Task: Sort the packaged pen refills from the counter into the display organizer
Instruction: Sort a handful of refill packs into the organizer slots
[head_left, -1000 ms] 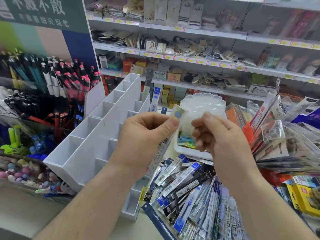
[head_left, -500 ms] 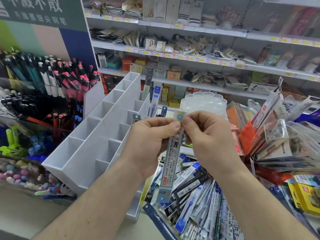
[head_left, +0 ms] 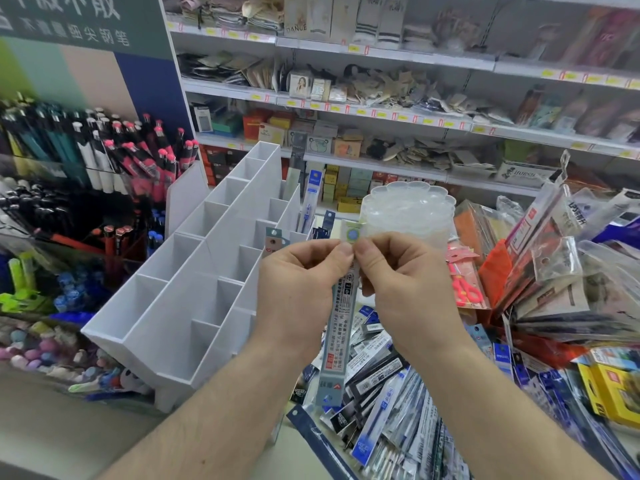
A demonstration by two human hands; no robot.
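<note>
You hold one packaged pen refill (head_left: 337,327) upright in front of you, your left hand (head_left: 298,289) and your right hand (head_left: 408,289) both pinching its top just under the hang tab, thumbs and forefingers closed on the pack and the other fingers curled loosely behind. It hangs free above the heap of refill packs (head_left: 391,403) on the counter, just right of the white display organizer (head_left: 194,282). The grip is only at the top edge, so the long pack can swing or slip when one hand lets go; take it lower down first. The slots are narrow and a few at the far end already hold packs, so a tilted entry could catch a divider or land it with the wrong kind.
</note>
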